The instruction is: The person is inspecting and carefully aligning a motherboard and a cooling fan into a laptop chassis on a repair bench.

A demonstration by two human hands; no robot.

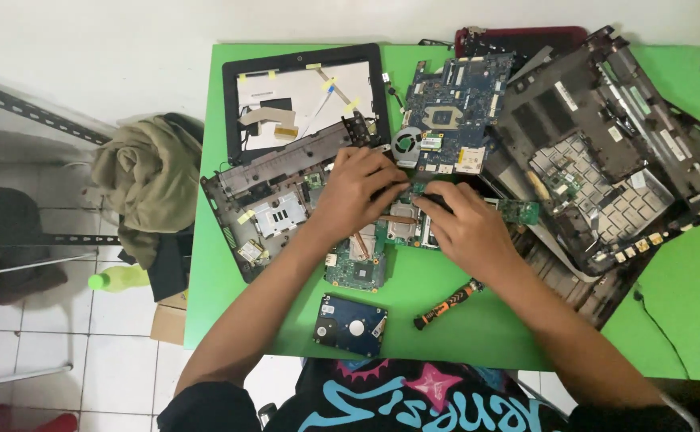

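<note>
Two hands: the left hand (pixel 358 188) and the right hand (pixel 466 228) both rest on a green circuit board (pixel 366 256) at the middle of the tabletop (pixel 462 324).
Tabletop: a green surface crowded with parts, so a pushed piece may well slide over its near or left edge.
Large laptop shell: the dark base (pixel 606 152) lies tilted at the right, overlapping other parts; a knock from the right forearm could probably shift it.
Screen bezel: the black frame (pixel 306 100) lies flat at the far left, well apart from both hands.
Open chassis: the grey chassis (pixel 274 204) lies under and just beside the green circuit board; prying against it could flex the board.
Blue board: a second board (pixel 458 108) with a small fan (pixel 406 146) lies beyond the hands, near enough for fingertips to catch it.
Left grip: fingers curled down onto the green circuit board's upper edge; whether they pinch anything cannot be told.
Right grip: fingers bent over a dark part on the board; whether they close on it cannot be told, and a hard pull might snap a connector.
Hard drive: the blue-labelled drive (pixel 350 325) sits near the front edge, where an elbow could likely nudge it off.
Screwdriver: the orange-and-black tool (pixel 448 304) lies free beside the right wrist and could roll.
</note>
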